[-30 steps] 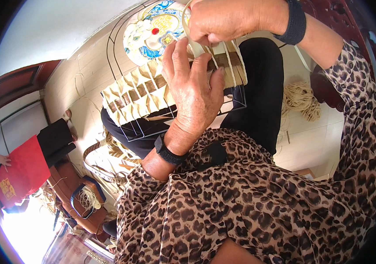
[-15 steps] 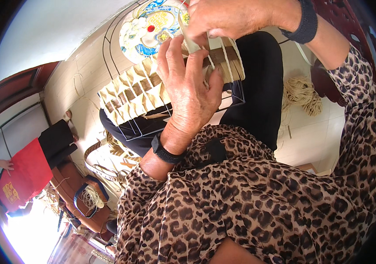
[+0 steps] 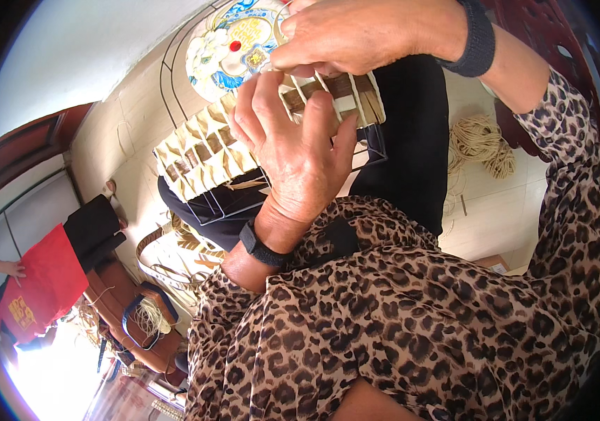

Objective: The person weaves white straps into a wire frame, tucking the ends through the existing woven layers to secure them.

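A wire frame (image 3: 226,214) rests across my lap, its side woven with pale folded strips and brown bands as a woven panel (image 3: 205,149). My left hand (image 3: 289,140) lies over the middle of that panel, fingers bent and spread apart on the weave. Just above it, my right hand (image 3: 366,35) is closed, its fingertips pinched at the panel's upper edge. A pale flat strip (image 3: 278,28) loops out by those fingers; the pinch itself is partly hidden.
Beyond the panel sits a round, colourful decorated seat or disc (image 3: 233,45). Coiled cord (image 3: 482,144) lies on the floor at right. At left are a person in a red apron (image 3: 44,274), a blue-rimmed tray of pale strands (image 3: 149,316) and a pale woven basket (image 3: 173,259).
My right hand has come left and down to the panel's upper edge. The upright pale strip between my hands no longer shows there. My left hand has shifted slightly left.
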The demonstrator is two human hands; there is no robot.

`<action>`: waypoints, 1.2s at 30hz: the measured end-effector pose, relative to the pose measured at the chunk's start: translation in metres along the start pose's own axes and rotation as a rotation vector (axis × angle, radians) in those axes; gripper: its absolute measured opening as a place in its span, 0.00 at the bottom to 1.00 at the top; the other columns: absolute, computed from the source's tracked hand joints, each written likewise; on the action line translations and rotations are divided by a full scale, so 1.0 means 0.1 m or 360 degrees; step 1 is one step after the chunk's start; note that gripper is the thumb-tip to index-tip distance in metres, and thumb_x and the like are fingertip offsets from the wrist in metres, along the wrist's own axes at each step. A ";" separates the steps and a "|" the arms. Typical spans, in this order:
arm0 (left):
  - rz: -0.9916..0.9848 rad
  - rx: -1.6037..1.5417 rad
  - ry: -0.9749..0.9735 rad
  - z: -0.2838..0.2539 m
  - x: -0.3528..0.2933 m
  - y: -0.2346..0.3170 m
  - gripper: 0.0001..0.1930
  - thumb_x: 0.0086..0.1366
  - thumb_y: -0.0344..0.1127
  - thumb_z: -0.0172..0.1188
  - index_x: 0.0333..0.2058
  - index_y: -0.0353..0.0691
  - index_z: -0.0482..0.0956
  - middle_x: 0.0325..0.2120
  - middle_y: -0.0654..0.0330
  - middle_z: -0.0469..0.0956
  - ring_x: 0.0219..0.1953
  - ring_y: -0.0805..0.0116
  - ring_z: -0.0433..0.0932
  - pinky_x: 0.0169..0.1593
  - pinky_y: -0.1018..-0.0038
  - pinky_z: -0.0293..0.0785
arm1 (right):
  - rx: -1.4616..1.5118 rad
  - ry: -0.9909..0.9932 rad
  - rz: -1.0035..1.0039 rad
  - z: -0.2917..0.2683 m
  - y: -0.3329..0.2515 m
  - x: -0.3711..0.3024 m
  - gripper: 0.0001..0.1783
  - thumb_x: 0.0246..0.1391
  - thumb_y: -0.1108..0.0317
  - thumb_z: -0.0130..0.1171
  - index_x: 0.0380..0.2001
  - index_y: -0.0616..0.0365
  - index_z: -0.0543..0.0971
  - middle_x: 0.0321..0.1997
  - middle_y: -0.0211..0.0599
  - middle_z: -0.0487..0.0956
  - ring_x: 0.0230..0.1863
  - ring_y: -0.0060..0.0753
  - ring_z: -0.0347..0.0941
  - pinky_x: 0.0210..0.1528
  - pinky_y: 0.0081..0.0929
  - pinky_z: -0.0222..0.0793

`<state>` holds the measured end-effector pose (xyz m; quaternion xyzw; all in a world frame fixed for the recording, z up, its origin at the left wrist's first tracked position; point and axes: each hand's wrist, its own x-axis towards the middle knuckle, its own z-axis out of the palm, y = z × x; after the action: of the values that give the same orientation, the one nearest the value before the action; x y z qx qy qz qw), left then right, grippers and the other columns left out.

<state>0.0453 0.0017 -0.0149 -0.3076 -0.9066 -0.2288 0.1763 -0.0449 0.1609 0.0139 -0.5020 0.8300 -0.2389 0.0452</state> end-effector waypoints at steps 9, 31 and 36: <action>0.0317 0.0218 0.0111 0.21 0.01 0.04 0.09 0.42 0.28 0.57 0.26 0.35 0.72 0.32 0.53 0.67 0.37 0.56 0.66 0.40 0.59 0.61 | 0.0386 -0.0288 0.0079 0.09 0.03 0.03 0.05 0.44 0.74 0.54 0.25 0.64 0.70 0.22 0.44 0.72 0.26 0.43 0.69 0.31 0.33 0.64; 0.0790 -0.0347 0.0026 -0.01 -0.41 0.30 0.18 0.26 0.27 0.56 0.24 0.28 0.75 0.30 0.53 0.70 0.33 0.60 0.68 0.36 0.64 0.63 | 0.1262 0.0693 0.1780 0.78 -1.14 -0.74 0.20 0.54 0.61 0.52 0.16 0.68 0.71 0.09 0.32 0.67 0.12 0.17 0.63 0.14 0.21 0.58; 0.0871 -0.0538 -0.0112 -0.04 -0.45 0.31 0.14 0.27 0.28 0.57 0.21 0.33 0.75 0.29 0.55 0.70 0.33 0.61 0.69 0.39 0.63 0.65 | 0.1581 0.0901 0.1769 0.95 -1.33 -0.84 0.18 0.53 0.62 0.52 0.18 0.67 0.70 0.10 0.31 0.65 0.17 0.13 0.59 0.17 0.21 0.55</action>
<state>0.0994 -0.0003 -0.0224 -0.5725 -0.7450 -0.3095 0.1463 0.1346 0.1489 -0.0252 0.1440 0.7352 -0.6418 0.1636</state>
